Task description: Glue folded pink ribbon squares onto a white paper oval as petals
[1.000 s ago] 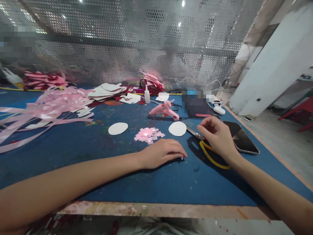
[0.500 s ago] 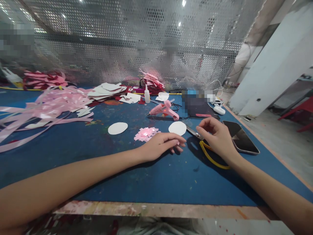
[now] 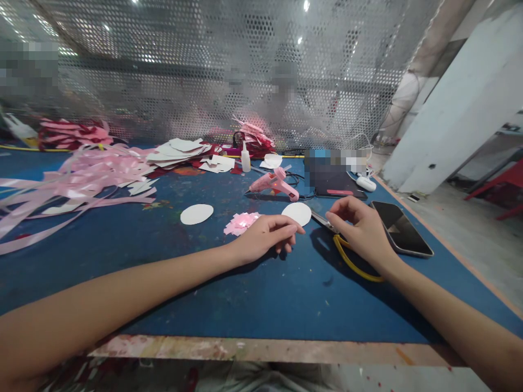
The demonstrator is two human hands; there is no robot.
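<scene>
My left hand (image 3: 269, 238) rests low over the table with its fingers loosely bent and a little apart, and nothing shows in it. Its wrist and knuckles partly cover a small flower-like cluster of pink ribbon pieces (image 3: 241, 223). Just beyond the fingertips lies a white paper oval (image 3: 296, 213); a second white oval (image 3: 196, 214) is farther left. Over the yellow-handled scissors (image 3: 351, 267) is my right hand (image 3: 355, 226), thumb and forefinger pinched together. Whatever may be between those fingertips is too small to tell. The hand hides part of the scissors.
Behind the ovals lies a pink glue gun (image 3: 269, 183), beside a small white bottle (image 3: 245, 159). A phone (image 3: 402, 228) is right of my right hand. Pink ribbons (image 3: 98, 169) and stacked white paper (image 3: 177, 151) spread at the left. Perforated metal sheeting (image 3: 204, 65) stands behind.
My left hand has drawn back slightly to the left and its fingers have curled in more. The right hand has hardly moved. The ovals and scissors lie where they were.
</scene>
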